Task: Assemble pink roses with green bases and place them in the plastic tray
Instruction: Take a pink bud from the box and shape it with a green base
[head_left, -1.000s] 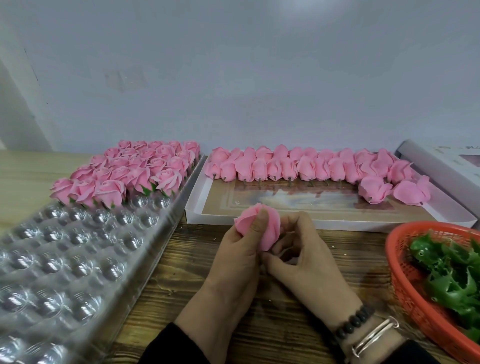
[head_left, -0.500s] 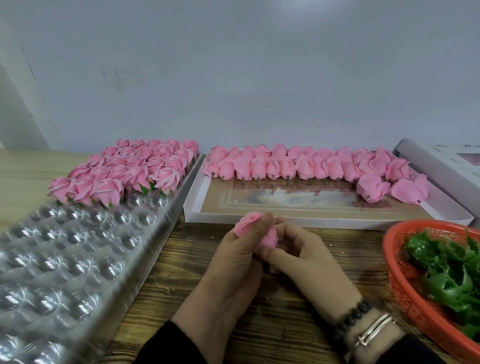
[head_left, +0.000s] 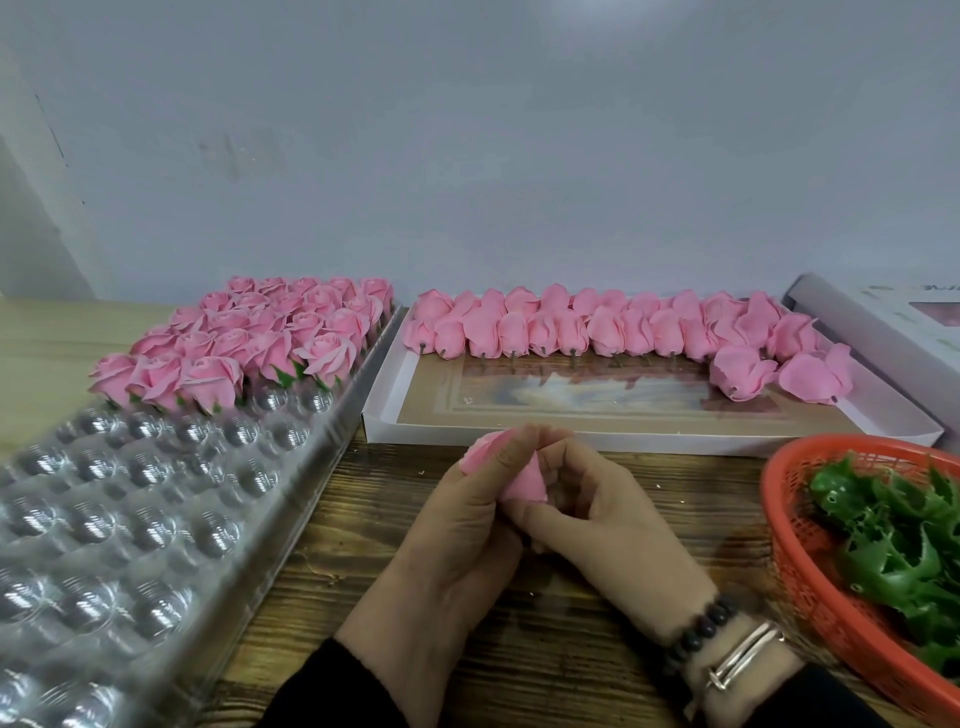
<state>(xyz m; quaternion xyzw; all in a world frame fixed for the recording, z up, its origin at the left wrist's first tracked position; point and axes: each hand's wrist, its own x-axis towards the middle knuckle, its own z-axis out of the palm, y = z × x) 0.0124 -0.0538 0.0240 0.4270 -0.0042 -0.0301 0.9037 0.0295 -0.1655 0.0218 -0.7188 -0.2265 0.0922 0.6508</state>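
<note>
Over the wooden table's middle, my left hand (head_left: 457, 525) and my right hand (head_left: 608, 519) meet around one pink rose head (head_left: 524, 480). My left thumb lies across its petals and my right fingers curl at its lower end. No green base shows between the fingers. The clear plastic tray (head_left: 135, 525) lies on the left, with finished pink roses on green bases (head_left: 249, 343) filling its far rows. Loose rose heads (head_left: 613, 325) line the far side of a white box lid (head_left: 644, 439). Green bases (head_left: 898, 545) fill a red basket (head_left: 795, 566) at the right.
A white box (head_left: 883, 322) stands at the far right behind the lid. A grey wall rises right behind the trays. Bare wooden table (head_left: 353, 525) shows between the tray and my hands. Bracelets ring my right wrist.
The rose head has sunk lower and turned between my fingers. Both hands have closed in tighter around it, so less of the flower shows than a second ago.
</note>
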